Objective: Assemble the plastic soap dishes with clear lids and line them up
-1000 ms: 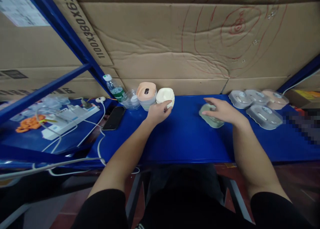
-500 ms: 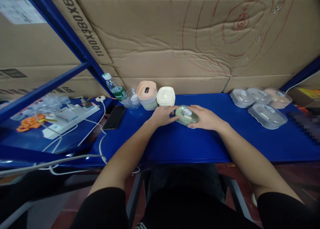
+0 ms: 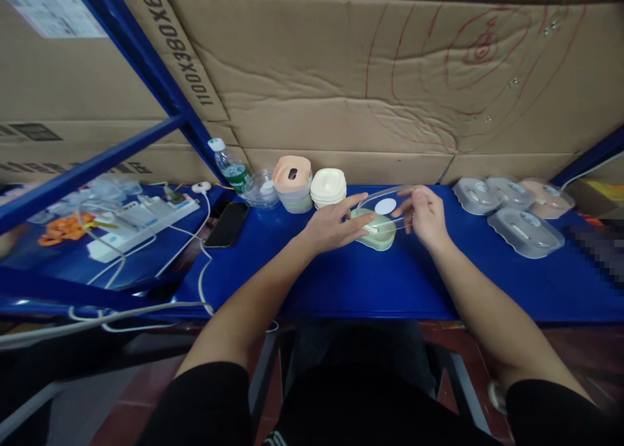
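A clear lid (image 3: 385, 206) with a round white label is tilted up over a pale green container (image 3: 383, 239) on the blue table. My right hand (image 3: 425, 215) pinches the lid's right end between thumb and fingers. At the lid's left end is my left hand (image 3: 336, 225), fingers spread and reaching over the container's left side, touching its edge. Just behind my left hand stands a stack of cream containers (image 3: 328, 184). Left of that stack, a peach lid (image 3: 292, 173) tops some clear and pale containers.
Several lidded containers (image 3: 526, 231) sit at the right. Toward the left are a water bottle (image 3: 234, 173), a clear round tub (image 3: 262, 191), a black phone (image 3: 227, 225), a white power strip (image 3: 117, 239) with cables and orange pieces (image 3: 63, 230). Cardboard (image 3: 302, 56) stands behind the table.
The clear lid has lifted and tilted off the green container. My right hand has risen with the lid's right end, and my left hand's fingers have spread. The view has shifted slightly.
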`<act>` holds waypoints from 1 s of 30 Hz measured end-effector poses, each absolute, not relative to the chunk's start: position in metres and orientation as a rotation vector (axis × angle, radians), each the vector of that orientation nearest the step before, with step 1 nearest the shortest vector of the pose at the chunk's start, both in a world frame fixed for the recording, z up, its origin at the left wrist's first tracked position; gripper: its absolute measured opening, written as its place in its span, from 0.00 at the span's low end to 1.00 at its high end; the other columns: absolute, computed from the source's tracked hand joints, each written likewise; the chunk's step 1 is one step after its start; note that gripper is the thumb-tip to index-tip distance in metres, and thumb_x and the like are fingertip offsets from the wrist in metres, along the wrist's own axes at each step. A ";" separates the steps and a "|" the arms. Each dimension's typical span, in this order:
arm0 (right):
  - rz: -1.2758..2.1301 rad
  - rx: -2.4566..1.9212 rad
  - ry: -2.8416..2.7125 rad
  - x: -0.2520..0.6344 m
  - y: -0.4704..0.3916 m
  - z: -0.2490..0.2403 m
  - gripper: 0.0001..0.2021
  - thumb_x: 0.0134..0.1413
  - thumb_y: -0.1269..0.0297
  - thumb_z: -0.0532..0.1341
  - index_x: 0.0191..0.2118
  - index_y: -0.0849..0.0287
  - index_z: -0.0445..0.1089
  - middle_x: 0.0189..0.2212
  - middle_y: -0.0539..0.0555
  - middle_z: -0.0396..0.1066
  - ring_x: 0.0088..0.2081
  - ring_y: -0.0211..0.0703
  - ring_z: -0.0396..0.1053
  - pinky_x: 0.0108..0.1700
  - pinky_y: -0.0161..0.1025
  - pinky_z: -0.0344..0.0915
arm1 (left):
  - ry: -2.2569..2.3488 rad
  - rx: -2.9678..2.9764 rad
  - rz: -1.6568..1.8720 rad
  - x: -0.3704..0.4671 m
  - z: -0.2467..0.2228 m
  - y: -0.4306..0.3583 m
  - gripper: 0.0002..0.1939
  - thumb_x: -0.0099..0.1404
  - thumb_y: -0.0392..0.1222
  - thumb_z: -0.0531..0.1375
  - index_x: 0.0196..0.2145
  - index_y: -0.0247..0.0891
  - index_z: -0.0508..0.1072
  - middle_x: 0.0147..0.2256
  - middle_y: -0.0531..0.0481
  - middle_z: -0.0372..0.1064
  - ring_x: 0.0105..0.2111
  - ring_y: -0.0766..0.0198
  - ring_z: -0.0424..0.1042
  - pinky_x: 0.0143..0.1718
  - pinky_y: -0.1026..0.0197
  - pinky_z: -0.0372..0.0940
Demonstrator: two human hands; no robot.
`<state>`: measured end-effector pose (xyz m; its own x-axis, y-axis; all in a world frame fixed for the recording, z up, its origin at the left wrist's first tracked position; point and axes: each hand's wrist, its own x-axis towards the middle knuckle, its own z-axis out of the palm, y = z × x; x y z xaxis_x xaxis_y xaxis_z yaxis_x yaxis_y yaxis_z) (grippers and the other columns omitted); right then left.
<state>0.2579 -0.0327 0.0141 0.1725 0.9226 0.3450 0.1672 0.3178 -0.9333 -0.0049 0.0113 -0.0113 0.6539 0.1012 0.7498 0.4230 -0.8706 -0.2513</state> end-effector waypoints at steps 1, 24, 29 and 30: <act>0.783 -1.114 -1.275 0.258 -0.030 0.014 0.35 0.58 0.22 0.56 0.40 0.54 0.73 0.22 0.51 0.77 0.10 0.35 0.57 0.12 0.36 0.51 | -0.370 -2.449 -1.084 -0.005 -0.011 0.012 0.17 0.76 0.54 0.61 0.57 0.45 0.75 0.66 0.35 0.68 0.36 0.65 0.76 0.36 0.60 0.74; 0.454 -1.271 -1.688 0.263 -0.021 -0.001 0.19 0.61 0.45 0.66 0.47 0.54 0.79 0.38 0.55 0.83 0.28 0.46 0.78 0.34 0.45 0.73 | -1.913 -1.318 -1.848 -0.122 -0.022 0.087 0.22 0.65 0.37 0.66 0.55 0.41 0.69 0.64 0.36 0.67 0.69 0.45 0.61 0.72 0.37 0.51; 0.342 -1.320 -1.774 0.263 -0.023 0.001 0.17 0.63 0.47 0.64 0.47 0.54 0.79 0.41 0.56 0.83 0.31 0.47 0.78 0.39 0.48 0.75 | -2.068 -1.302 -1.817 -0.118 -0.027 0.091 0.25 0.66 0.40 0.67 0.59 0.41 0.69 0.68 0.37 0.63 0.71 0.44 0.57 0.73 0.37 0.47; 0.306 -1.332 -1.819 0.264 -0.023 0.001 0.18 0.63 0.47 0.64 0.48 0.54 0.79 0.42 0.57 0.83 0.33 0.48 0.78 0.41 0.49 0.76 | -2.084 -1.293 -1.824 -0.118 -0.027 0.092 0.23 0.68 0.40 0.65 0.59 0.41 0.69 0.68 0.37 0.64 0.71 0.44 0.58 0.73 0.37 0.47</act>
<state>0.2638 -0.0228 0.0009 -0.0829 0.8739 0.4790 0.6687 0.4051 -0.6235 -0.1184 0.0915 -0.0272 -0.6389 0.5250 0.5623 0.6268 -0.0684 0.7762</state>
